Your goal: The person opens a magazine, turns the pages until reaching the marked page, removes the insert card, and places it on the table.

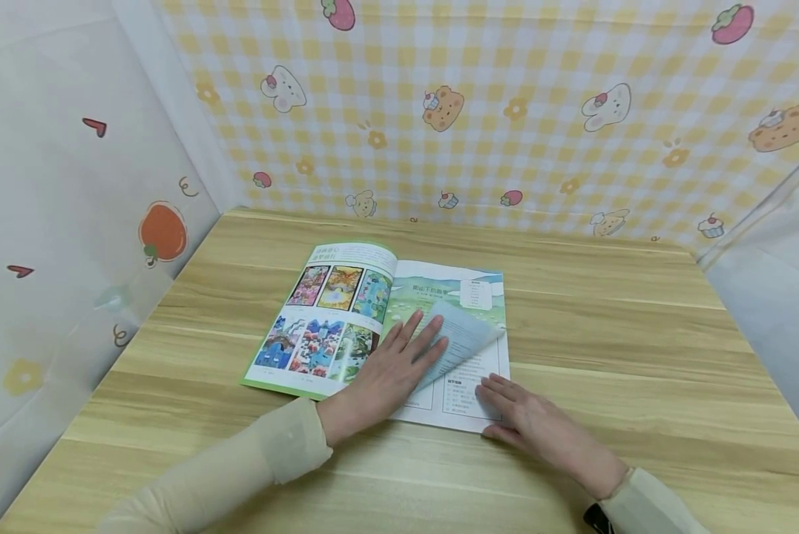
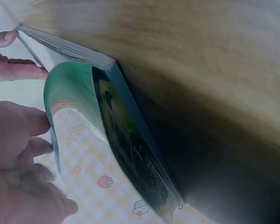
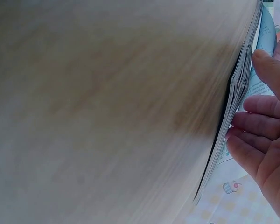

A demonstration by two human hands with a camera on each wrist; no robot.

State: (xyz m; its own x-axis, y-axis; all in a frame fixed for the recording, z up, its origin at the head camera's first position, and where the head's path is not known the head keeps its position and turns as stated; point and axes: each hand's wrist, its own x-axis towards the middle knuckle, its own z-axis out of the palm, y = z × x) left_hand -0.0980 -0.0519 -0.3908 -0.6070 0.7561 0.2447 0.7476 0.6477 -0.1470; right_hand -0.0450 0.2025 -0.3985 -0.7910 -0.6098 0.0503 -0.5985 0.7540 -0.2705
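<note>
A picture magazine (image 1: 346, 256) lies spread out on the wooden table, rows of colourful paintings on its left page. One right-hand leaf (image 1: 462, 337) is folded over partway, showing its pale bluish back with printed lines. My left hand (image 1: 389, 374) rests on this leaf with fingers extended and spread. Near the lower right corner, my right hand (image 1: 536, 423) touches the printed page beneath, its thumb by the bottom edge. In the right wrist view, the fingers of the right hand (image 3: 259, 123) lie along the stacked page edges (image 3: 228, 109). The left wrist view shows a green page (image 2: 70, 86) bulging upward beside the left hand (image 2: 18, 163).
The wooden table (image 1: 639, 334) extends around the magazine on all sides. Behind it hangs a yellow checked cloth (image 1: 506, 148) with cartoon animals and strawberries. A pale printed sheet (image 1: 52, 185) stands at the left, and another white sheet (image 1: 786, 245) at the right.
</note>
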